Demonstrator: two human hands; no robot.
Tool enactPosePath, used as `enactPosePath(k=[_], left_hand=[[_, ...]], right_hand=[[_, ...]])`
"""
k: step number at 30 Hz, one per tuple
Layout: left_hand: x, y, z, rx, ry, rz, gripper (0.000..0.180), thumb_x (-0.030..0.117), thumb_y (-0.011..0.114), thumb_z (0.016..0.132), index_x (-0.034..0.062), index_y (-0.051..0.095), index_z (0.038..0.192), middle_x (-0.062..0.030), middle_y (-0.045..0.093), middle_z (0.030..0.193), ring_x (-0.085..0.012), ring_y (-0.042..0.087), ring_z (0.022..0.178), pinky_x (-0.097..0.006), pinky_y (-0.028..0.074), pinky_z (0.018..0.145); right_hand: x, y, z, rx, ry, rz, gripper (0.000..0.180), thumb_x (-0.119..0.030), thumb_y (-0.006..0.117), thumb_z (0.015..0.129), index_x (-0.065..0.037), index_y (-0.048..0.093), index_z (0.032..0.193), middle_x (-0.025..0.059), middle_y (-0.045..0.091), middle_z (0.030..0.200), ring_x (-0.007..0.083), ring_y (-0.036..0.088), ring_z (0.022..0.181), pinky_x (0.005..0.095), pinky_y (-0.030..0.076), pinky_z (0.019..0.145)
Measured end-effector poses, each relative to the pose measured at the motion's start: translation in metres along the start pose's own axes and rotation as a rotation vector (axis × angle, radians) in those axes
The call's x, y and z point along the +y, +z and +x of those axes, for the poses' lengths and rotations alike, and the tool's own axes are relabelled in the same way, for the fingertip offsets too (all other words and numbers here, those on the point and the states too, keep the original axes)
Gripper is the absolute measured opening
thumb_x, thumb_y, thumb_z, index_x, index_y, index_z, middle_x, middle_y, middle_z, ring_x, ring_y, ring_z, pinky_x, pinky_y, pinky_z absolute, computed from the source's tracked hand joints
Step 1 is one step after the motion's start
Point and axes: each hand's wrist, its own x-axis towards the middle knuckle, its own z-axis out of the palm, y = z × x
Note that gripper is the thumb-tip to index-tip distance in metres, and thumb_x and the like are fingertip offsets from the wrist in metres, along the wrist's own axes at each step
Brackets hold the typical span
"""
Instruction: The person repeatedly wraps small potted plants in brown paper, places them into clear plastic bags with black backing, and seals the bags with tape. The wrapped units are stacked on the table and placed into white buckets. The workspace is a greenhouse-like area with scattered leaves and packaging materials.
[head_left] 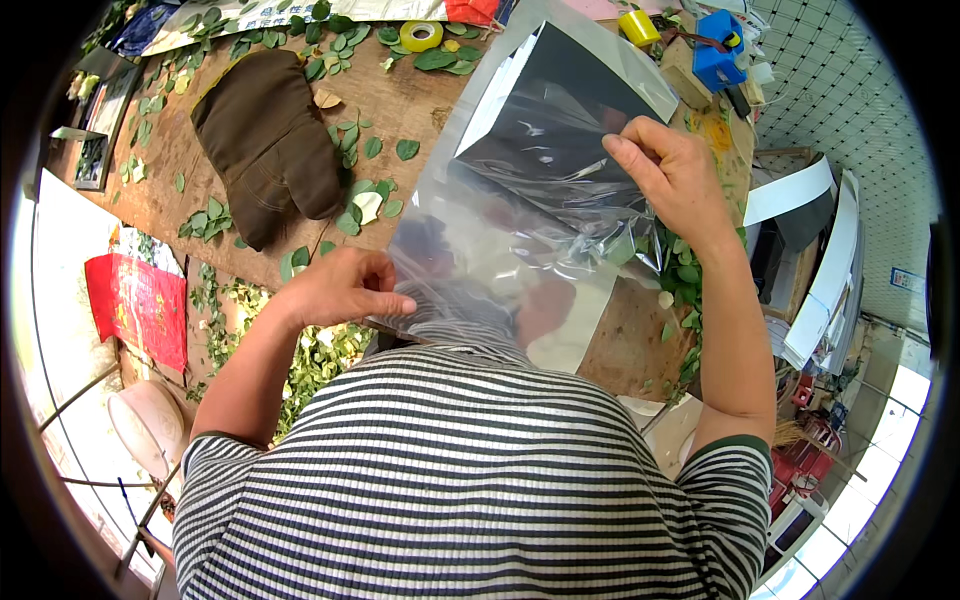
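Clear plastic film [430,235] lies creased over the right half of the wooden table, with black sheets [570,95] and white paper [507,82] at its far end. My right hand [672,180] is closed in a pinch at the right side of the black sheets, apparently on the film. Wrinkles in the film gather just below that hand. At the film's near left edge is my left hand [350,288], fingers loosely curled and thumb apart, its thumb tip over the film. To the left lies a dark brown work mitten [270,145].
Green leaves [210,218] are scattered across the wooden table [160,195]. A yellow tape roll [421,36] lies at the far edge, and a blue tape dispenser [720,50] stands far right. Stacked paper [835,270] is beside the table. A red bag [140,305] hangs at left.
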Motion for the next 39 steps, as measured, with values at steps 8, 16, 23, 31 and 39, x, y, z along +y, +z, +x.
enactPosePath(k=[8,16,23,31,39], left_hand=[[0.073,-0.033,0.095,0.576,0.687,-0.116,0.054,0.033,0.076,0.069,0.0017,0.052,0.106,-0.0062,0.056,0.095,-0.0153,0.053,0.09,-0.029,0.044,0.079],[0.088,-0.039,0.123,0.433,0.544,-0.323,0.022,0.019,0.061,0.086,0.0053,0.048,0.074,0.0052,0.043,0.065,-0.0042,0.036,0.062,-0.02,0.031,0.054],[0.145,-0.08,0.141,0.662,0.819,0.421,0.046,0.032,0.076,0.068,0.0,0.053,0.091,-0.0076,0.061,0.084,-0.0191,0.058,0.081,-0.029,0.046,0.075],[0.201,-0.081,0.201,0.169,0.687,0.931,0.092,0.05,0.081,0.041,0.0036,0.045,0.111,-0.018,0.06,0.099,-0.0357,0.056,0.096,-0.039,0.045,0.079],[0.2,-0.08,0.198,0.184,0.743,0.975,0.068,0.052,0.077,0.042,0.0022,0.043,0.072,-0.0129,0.051,0.069,-0.0337,0.052,0.068,-0.038,0.041,0.061]], right_hand=[[0.042,-0.002,0.043,-0.17,-0.064,0.161,0.031,-0.026,0.061,0.083,0.0,0.052,0.068,-0.0014,0.042,0.056,0.0087,0.038,0.053,0.0248,0.032,0.05],[0.077,0.012,0.071,-0.477,0.149,0.418,0.033,-0.031,0.062,0.083,-0.006,0.055,0.063,-0.0055,0.044,0.055,0.0036,0.039,0.05,0.0213,0.03,0.045],[0.09,0.026,0.076,-0.527,0.192,0.551,0.035,-0.033,0.064,0.08,-0.003,0.059,0.064,-0.0021,0.049,0.054,0.0057,0.044,0.049,0.022,0.035,0.045],[0.081,0.001,0.048,-0.437,0.225,0.538,0.032,-0.03,0.069,0.075,-0.002,0.06,0.087,0.0012,0.057,0.064,0.0095,0.053,0.059,0.0222,0.043,0.055],[0.139,-0.055,-0.06,-0.364,0.567,0.384,0.019,-0.009,0.067,0.066,0.001,0.058,0.078,0.007,0.062,0.067,0.0108,0.058,0.057,0.0271,0.045,0.052]])
